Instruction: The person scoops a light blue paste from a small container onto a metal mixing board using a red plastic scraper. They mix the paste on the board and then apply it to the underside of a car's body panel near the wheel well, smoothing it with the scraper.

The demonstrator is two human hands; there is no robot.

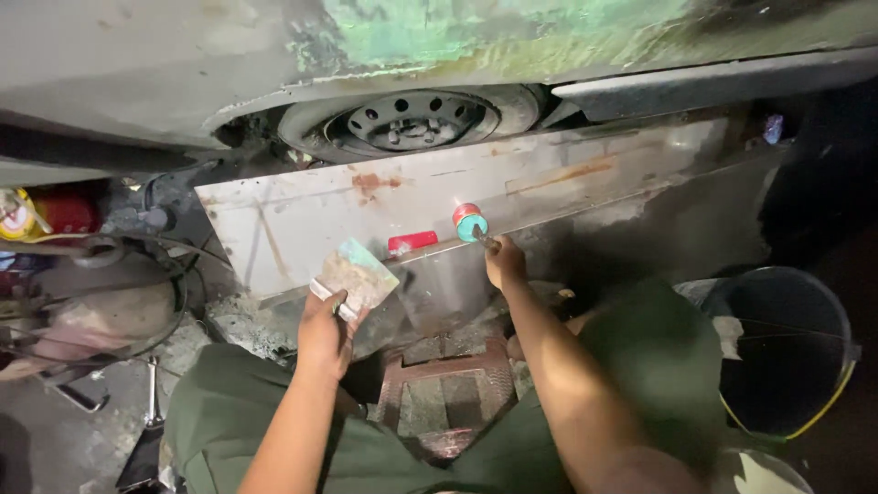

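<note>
Above you hangs the side of a vehicle (183,64), its grey body panel streaked with green and rust, and a dark steel wheel (412,119) sits in the arch just behind your work. Below it a long metal sheet (302,215), pale with rust patches, leans across the scene from left to right. The floor (55,439) is grimy concrete, dim and cluttered: a black bucket (786,352) with a yellow rim stands at your right, a red cylinder (59,212) and tangled hoses lie at your left, and a rusty red stool or stand (444,384) sits between your knees, which are in green trousers.

Your left hand (325,334) holds a flat board (358,274) smeared with filler, fingers closed around its lower edge together with a thin flat blade; it tilts up just in front of the sheet. Your right hand (503,261) pinches the handle of a small tool whose red-and-teal head (470,222) touches the sheet's upper fold. A red reflector (412,241) sits on the sheet just left of that head.
</note>
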